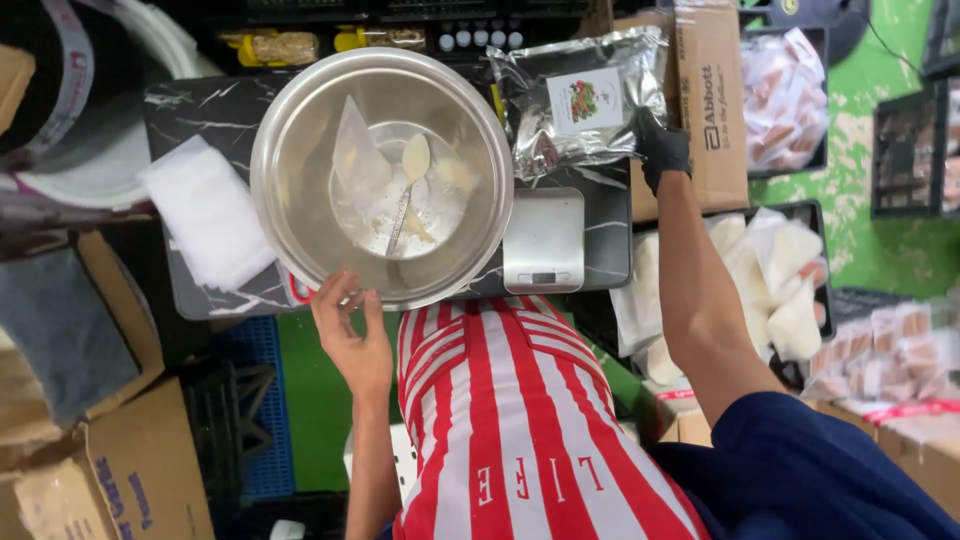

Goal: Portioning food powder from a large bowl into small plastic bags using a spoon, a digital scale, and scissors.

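Observation:
A large steel bowl (300, 190) stands on a black marble-patterned tabletop (205, 110). Inside it lie white powder, a small clear bag (358, 158) and a pale spoon (408, 185). My left hand (352, 335), bare, touches the bowl's near rim with its fingertips. My right hand (662, 148), in a black glove, grips the lower right corner of a silver foil pouch (575, 100) with a white label, held just right of the bowl. A small silver scale (543, 238) sits below the pouch.
A stack of white bags (205, 210) lies left of the bowl. A black crate of white packets (770, 270) and a cardboard box (712, 100) are on the right. More cardboard boxes (120, 450) stand lower left. Bottles line the far edge.

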